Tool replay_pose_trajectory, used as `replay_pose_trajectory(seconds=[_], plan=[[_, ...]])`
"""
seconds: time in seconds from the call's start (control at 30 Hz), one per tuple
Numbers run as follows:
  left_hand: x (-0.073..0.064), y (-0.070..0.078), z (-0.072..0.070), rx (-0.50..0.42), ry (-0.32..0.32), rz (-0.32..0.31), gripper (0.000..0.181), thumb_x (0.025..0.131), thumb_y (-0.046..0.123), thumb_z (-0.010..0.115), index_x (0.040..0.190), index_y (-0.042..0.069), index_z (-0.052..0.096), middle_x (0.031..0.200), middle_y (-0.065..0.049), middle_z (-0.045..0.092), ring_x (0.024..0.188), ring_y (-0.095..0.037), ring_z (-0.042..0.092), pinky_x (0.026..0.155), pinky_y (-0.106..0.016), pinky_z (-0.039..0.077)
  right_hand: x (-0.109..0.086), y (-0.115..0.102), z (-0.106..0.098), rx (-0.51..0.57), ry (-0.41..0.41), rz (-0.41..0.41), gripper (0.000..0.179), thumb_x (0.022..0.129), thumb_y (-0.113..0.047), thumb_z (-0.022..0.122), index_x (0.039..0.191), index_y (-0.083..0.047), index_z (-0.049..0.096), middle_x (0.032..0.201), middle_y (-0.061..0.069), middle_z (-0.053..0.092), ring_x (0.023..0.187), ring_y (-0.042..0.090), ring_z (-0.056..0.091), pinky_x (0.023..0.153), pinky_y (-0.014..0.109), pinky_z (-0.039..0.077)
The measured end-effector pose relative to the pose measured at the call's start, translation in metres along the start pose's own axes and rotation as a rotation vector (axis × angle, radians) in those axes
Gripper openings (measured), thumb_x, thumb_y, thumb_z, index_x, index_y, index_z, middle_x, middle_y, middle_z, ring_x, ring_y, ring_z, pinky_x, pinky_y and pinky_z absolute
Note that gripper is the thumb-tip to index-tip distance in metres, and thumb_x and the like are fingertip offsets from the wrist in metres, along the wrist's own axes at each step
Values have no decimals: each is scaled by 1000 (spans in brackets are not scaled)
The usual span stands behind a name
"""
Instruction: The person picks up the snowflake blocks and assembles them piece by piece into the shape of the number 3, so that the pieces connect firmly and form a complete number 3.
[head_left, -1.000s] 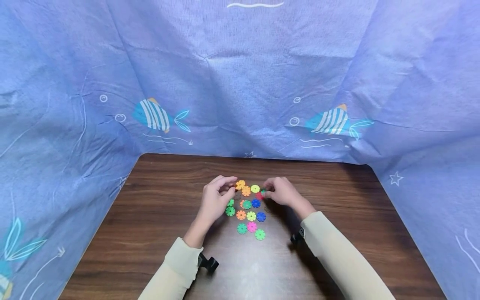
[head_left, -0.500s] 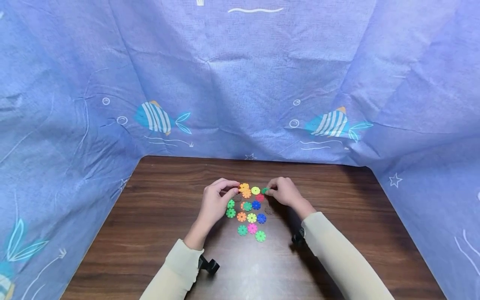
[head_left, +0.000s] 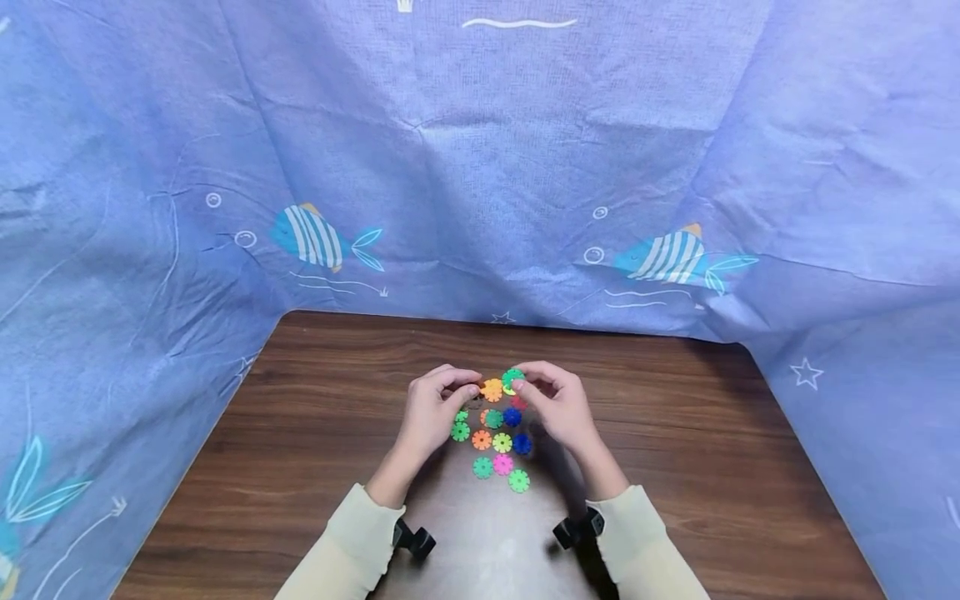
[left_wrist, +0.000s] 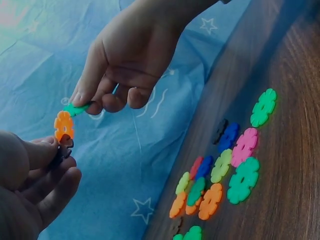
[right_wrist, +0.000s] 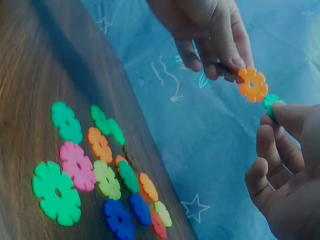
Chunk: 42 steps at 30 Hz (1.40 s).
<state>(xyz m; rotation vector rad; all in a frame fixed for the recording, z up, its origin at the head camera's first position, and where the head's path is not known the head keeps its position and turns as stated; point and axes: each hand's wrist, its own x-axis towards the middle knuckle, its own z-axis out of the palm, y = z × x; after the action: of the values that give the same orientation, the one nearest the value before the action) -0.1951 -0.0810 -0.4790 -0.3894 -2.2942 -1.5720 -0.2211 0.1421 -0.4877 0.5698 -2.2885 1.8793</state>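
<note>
My left hand [head_left: 431,412] pinches a dark notched flower disc [left_wrist: 61,153] between thumb and fingers. Joined to that dark piece is an orange flower disc [right_wrist: 252,85], held up off the table. Between the thumb and fingers of my right hand [head_left: 561,407] is a green flower disc [head_left: 513,380]. In both wrist views the green disc's edge meets the orange disc's edge; whether their notches interlock I cannot tell. The fingertips partly cover the dark disc and the green disc.
Below the hands, several loose flower discs lie on the brown wooden table [head_left: 300,467], among them a pink disc [head_left: 503,464], a blue disc [head_left: 522,443] and a light green disc [head_left: 519,481]. A blue fish-print cloth [head_left: 480,167] hangs behind the table.
My right hand has lifted the green disc from beside the red one and moved it left, up to the orange disc. The left hand, still holding its joined pieces, has shifted only slightly.
</note>
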Motion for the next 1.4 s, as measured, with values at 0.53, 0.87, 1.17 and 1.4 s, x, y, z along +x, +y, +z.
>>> replay_pose_trajectory(seconds=[0.53,0.87,1.17,1.4], plan=[[-2,-3,6,11,78,101,8,89,7,79,97,6,82,84,1,75,68,-9,65,61,-22,53,-6,-18,9,-59,-6,-108,15,95,5,68,109,4,75,88,20,72,67,23,62,61,24,52],[-10,-8,23,-15,168,189,14,85,-1,80,97,6,81,82,-1,73,68,-12,66,60,-18,52,-6,4,8,-119,30,-77,13,93,3,72,105,3,77,85,21,75,65,30,61,57,23,48],[-16,-9,29,12,200,193,10,85,-4,79,92,4,81,80,-1,72,66,-12,65,61,-17,51,-13,-19,10,-157,21,-83,12,93,0,73,104,4,77,92,15,78,69,22,64,61,27,53],[-13,-10,28,61,125,200,8,89,2,78,96,4,81,82,0,71,66,-9,62,59,-20,51,-13,-25,6,-139,20,-87,13,91,5,73,104,8,76,93,20,77,72,20,66,64,24,54]])
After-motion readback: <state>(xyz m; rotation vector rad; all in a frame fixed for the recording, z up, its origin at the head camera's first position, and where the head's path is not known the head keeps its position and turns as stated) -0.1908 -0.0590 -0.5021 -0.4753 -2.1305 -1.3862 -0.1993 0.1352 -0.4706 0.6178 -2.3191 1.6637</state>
